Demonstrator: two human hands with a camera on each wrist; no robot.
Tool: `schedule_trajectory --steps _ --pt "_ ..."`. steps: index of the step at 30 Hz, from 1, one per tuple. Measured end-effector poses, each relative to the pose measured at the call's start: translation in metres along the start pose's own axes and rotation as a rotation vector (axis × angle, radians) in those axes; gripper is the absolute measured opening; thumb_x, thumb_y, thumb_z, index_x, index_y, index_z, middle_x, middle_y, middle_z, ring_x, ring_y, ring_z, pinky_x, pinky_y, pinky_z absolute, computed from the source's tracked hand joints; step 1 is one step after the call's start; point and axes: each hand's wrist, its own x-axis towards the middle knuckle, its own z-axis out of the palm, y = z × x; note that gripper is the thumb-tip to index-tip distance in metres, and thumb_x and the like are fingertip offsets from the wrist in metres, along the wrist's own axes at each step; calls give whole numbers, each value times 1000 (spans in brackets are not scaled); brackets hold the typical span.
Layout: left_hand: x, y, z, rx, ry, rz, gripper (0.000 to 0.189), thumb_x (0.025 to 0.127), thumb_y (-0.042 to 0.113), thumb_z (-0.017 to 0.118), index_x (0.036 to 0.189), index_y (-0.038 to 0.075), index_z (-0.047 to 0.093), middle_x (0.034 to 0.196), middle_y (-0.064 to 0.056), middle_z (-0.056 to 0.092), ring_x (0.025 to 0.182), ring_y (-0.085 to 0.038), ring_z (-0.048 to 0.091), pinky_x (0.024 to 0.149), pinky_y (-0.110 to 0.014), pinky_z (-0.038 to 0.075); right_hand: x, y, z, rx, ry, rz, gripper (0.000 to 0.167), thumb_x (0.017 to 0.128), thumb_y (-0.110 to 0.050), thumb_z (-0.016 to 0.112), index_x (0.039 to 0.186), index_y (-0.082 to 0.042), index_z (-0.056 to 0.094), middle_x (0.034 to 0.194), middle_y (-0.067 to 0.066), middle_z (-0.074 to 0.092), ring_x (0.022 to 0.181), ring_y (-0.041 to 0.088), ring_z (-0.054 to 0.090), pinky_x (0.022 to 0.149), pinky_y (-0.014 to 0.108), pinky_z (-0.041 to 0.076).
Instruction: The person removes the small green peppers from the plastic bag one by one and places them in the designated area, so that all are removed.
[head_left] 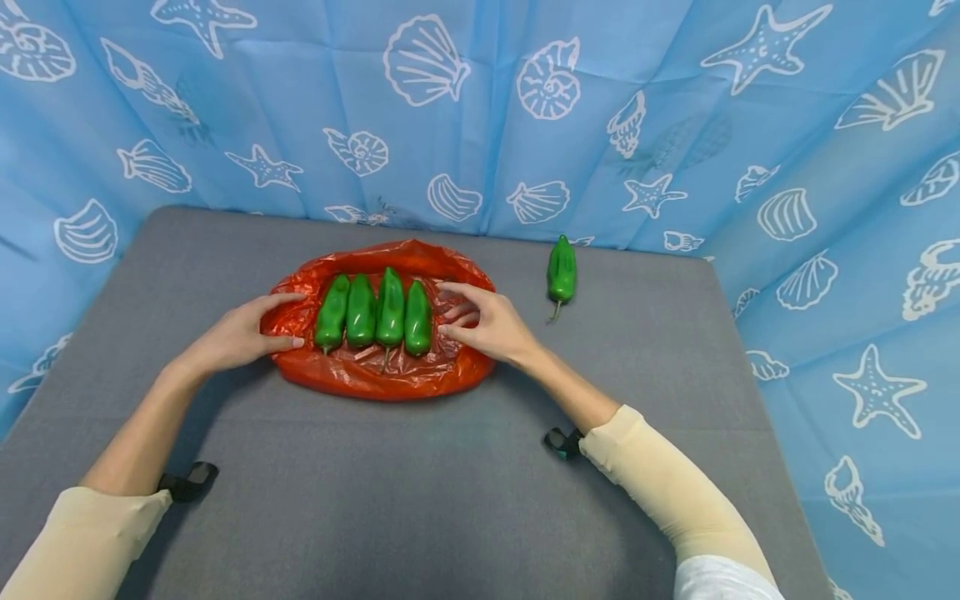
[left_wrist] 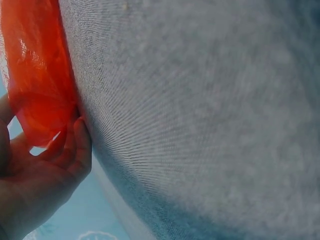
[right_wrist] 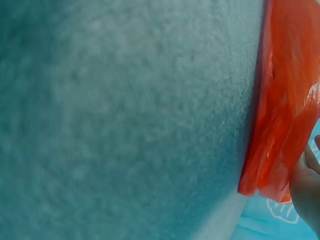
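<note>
"So, what do we see, widest first?"

"We see a blue curtain (head_left: pixel 491 125) with white shells and starfish, running from nine o'clock through twelve to three around a grey table (head_left: pixel 420 500)."

"And the red plastic bag (head_left: pixel 375 385)?"

"We find it lying on the table, its mouth spread open."

"How do we read the hands?"

"The left hand (head_left: pixel 242 335) is at the bag's nine o'clock, the right hand (head_left: pixel 495 325) at three. Both touch the rim, thumb and forefinger parted; we cannot tell whether either pinches the plastic."

"And the smallest things?"

"We count four green peppers (head_left: pixel 390 308) side by side in the bag; a lone green pepper (head_left: pixel 562 271) lies well apart, between two and three o'clock from it, stem toward seven."
</note>
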Motion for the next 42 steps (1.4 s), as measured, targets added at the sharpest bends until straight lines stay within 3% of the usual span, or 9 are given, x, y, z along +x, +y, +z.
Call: schedule_trajectory --steps 13,24,33,42 --pt "-1 1 0 -4 -3 7 75 94 34 70 153 5 34 154 -35 25 139 -54 25 109 -70 23 5 -5 17 -177 -73 67 65 85 -18 80 143 -9 52 126 11 65 101 20 66 85 32 57" --pt "-1 0 -1 -8 -3 11 73 95 32 69 153 6 34 155 -35 24 140 -55 22 109 -71 21 12 -8 29 -363 -125 46 80 84 -30 81 150 -7 42 139 10 57 108 20 64 93 30 52" --pt "-1 -1 0 -6 -4 9 75 95 34 69 153 6 33 155 -35 24 140 -55 22 108 -71 21 13 -10 37 -442 -162 91 85 85 -39 79 154 -10 37 157 14 36 138 29 43 114 39 34" --pt "1 -1 -1 0 -1 11 75 95 34 69 153 4 33 154 -35 24 140 -55 22 109 -71 21 17 -11 46 -518 -156 130 96 82 -50 79 157 -16 31 160 18 28 144 33 33 120 45 23"
